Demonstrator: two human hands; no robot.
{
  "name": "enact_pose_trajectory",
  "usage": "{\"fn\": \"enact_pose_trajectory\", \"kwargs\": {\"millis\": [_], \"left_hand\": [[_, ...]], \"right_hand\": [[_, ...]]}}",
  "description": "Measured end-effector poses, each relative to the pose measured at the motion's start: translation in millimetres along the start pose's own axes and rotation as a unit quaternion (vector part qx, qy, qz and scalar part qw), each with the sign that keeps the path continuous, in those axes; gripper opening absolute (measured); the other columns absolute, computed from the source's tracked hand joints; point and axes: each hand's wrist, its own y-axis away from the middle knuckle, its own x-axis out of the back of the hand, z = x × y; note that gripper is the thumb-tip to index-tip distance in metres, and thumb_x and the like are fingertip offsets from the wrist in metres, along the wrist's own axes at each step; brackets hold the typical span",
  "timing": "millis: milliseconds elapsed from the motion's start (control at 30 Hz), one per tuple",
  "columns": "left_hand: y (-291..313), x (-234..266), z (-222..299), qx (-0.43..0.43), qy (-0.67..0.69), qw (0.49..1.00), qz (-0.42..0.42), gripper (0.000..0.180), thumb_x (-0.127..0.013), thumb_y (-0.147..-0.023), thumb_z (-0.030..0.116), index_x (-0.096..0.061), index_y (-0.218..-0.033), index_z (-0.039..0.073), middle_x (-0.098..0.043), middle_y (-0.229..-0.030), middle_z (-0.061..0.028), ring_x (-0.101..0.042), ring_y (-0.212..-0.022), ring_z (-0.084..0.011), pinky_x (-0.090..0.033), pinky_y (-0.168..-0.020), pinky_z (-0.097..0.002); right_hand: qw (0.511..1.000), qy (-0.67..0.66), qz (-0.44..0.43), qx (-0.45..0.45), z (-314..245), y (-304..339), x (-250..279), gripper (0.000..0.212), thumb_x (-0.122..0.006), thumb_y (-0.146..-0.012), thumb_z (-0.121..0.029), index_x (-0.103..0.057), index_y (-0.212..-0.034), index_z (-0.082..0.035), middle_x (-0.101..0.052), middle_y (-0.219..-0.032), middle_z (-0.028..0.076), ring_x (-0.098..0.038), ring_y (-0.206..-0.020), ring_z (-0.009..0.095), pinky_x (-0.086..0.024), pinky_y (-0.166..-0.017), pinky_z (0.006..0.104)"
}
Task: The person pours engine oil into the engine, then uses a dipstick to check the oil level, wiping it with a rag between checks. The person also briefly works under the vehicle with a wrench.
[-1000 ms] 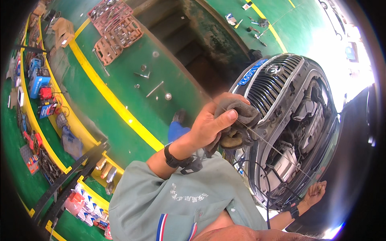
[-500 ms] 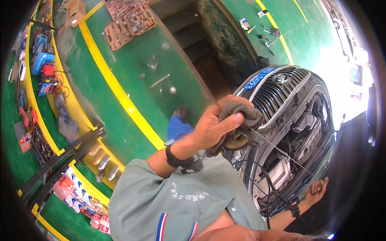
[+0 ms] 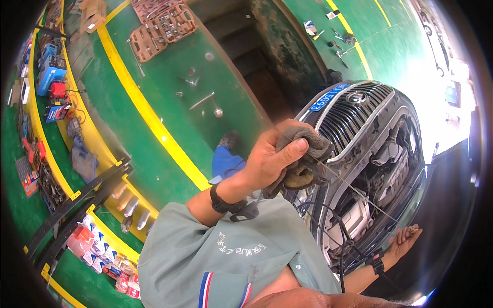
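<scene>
My left hand (image 3: 275, 156) is closed around a crumpled grey-brown rag (image 3: 313, 138), thumb pressed on top. A long thin dipstick (image 3: 359, 192) runs from the rag down to the right, over the engine bay of a black car (image 3: 354, 113). Its far end reaches my right hand (image 3: 404, 240), whose fingers are pinched together on it. The part inside the rag is hidden. Both wrists wear black bands, and a dark device hangs by the left one.
Black cables (image 3: 341, 231) loop beside the engine bay (image 3: 380, 179). Beyond the car's front lies a dark pit (image 3: 257, 66). Loose tools and an open socket set (image 3: 164, 33) lie on the green floor. Yellow shelving (image 3: 97, 138) with tools and boxes stands at left.
My hands are slightly farther apart along the dipstick, the right one having shifted a little up and right. Both grips stay the same, and the view has shifted slightly.
</scene>
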Motion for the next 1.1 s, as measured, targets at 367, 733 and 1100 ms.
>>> {"fn": "enact_pose_trajectory", "kwargs": {"millis": [367, 733, 1100], "left_hand": [[10, 4, 1, 0.006, -0.009, 1.000, 0.001, 0.034, -0.063, -0.102, 0.027, -0.060, -0.124, 0.000, -0.067, -0.117, -0.0071, -0.063, -0.107, -0.0130, -0.050, -0.096, -0.0297], [19, 8, 6, -0.003, -0.012, 1.000, 0.007, 0.034, -0.062, -0.103, 0.027, -0.060, -0.124, 0.000, -0.066, -0.118, -0.0070, -0.062, -0.108, -0.0129, -0.049, -0.097, -0.0300], [22, 10, 7, -0.008, -0.015, 1.000, 0.019, 0.034, -0.063, -0.102, 0.025, -0.062, -0.122, -0.002, -0.064, -0.121, -0.0072, -0.061, -0.110, -0.0137, -0.048, -0.098, -0.0302]], "right_hand": [[0.998, 0.036, 0.045, -0.024, 1, -1, -20, 0.029, -0.057, -0.106, -0.037, -0.060, -0.093, -0.011, -0.040, -0.059, -0.004, -0.032, -0.041, 0.002, -0.020, -0.035, 0.0187], [0.998, 0.049, 0.023, -0.040, 3, -2, -30, 0.032, -0.057, -0.107, -0.032, -0.055, -0.083, -0.011, -0.039, -0.058, -0.003, -0.031, -0.041, 0.004, -0.021, -0.035, 0.0199], [0.999, 0.021, 0.008, -0.039, 3, -7, -31, 0.023, -0.060, -0.104, -0.027, -0.058, -0.097, -0.006, -0.046, -0.065, -0.002, -0.036, -0.047, 0.004, -0.028, -0.038, 0.0181]]}}
